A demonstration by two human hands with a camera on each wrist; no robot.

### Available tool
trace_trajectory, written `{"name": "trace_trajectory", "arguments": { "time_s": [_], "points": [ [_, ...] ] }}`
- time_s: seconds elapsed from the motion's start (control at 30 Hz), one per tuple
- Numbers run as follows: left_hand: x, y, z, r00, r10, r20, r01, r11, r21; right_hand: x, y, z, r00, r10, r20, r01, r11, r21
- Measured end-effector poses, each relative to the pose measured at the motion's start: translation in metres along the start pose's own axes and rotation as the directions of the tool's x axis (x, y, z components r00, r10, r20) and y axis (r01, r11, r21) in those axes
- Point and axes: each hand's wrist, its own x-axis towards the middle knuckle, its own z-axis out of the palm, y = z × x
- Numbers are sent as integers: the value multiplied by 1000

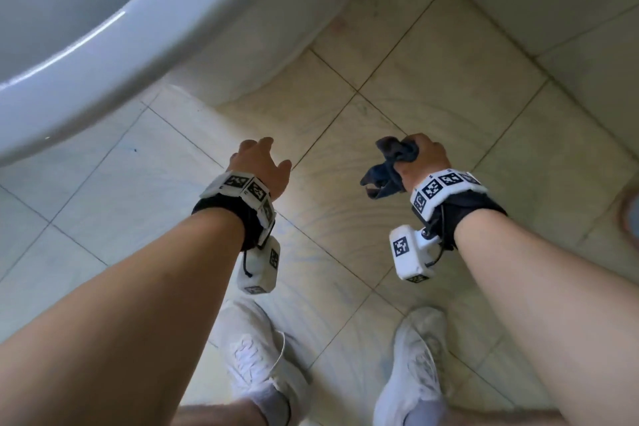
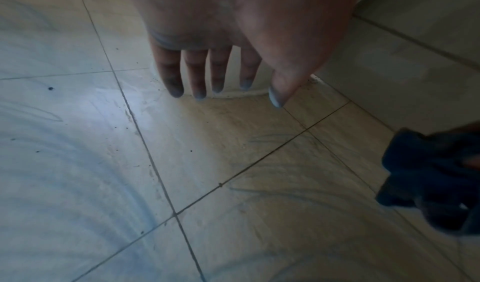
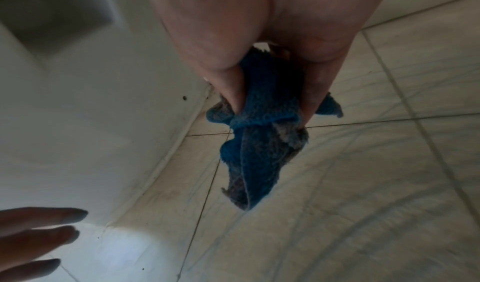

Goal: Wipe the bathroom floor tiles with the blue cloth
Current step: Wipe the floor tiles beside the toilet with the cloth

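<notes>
Room: bathroom floor tiles, pale with dark grout lines, seen from above by a standing person; faint curved bluish streaks cross them.
Right hand: right hand is clenched round the blue cloth, held up in the air, well clear of the tiles.
Cloth: bunched into a wad, soiled grey in patches, one loose end dangling below the fist.
Left hand: left hand is released and holds nothing, fingers straight and spread, tips stained blue-grey.
Beyond the hands: white basin ahead and to the left of the left hand; white shoes below both wrists.
Risk, dirt: a grimy, wadded cloth would probably smear more streaks than it lifts.
Risk, reach: wiping means crouching; the basin edge overhead could be bumped.
Risk, footing: the tiles look damp, so the shoes may slip or leave prints.
</notes>
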Motion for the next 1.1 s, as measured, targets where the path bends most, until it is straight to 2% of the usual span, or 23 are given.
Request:
{"name": "trace_trajectory", "arguments": {
  "time_s": [0.13, 0.3, 0.5, 0.53, 0.6, 0.7, 0.9, 1.0, 1.1],
  "points": [
    [37, -3, 11, 999, 37, -16, -36, 998, 45, 27, -25, 26, 999, -48, -7, 48, 998, 46],
    [76, -9, 23, 999, 44, -1, -43, 989, 141, 57, -47, 64, 988, -129, -90, 142, 976, 164],
    [104, -25, 47, 998, 67, 16, -69, 986, 154, 77, -70, 92, 961, -235, -145, 262, 940, 216],
    [107, -28, 53, 998, 61, 26, -64, 985, 161, 79, -72, 97, 954, -267, -136, 288, 943, 169],
    [111, -34, 62, 998, 52, 34, -57, 984, 168, 76, -72, 105, 941, -320, -114, 314, 947, -71],
    [113, -36, 66, 998, 60, 31, -65, 984, 167, 73, -65, 113, 895, -435, -101, 373, 851, -370],
    [113, -35, 66, 999, 53, 8, -53, 983, 178, 89, -62, 130, 893, -448, 45, 405, 755, -516],
    [113, -36, 68, 998, 55, -13, -51, 978, 201, 90, -62, 141, 868, -495, 28, 433, 728, -532],
    [112, -35, 69, 998, 62, -32, -54, 976, 211, 83, -60, 155, 812, -583, 12, 512, 703, -494]
  ]
}}
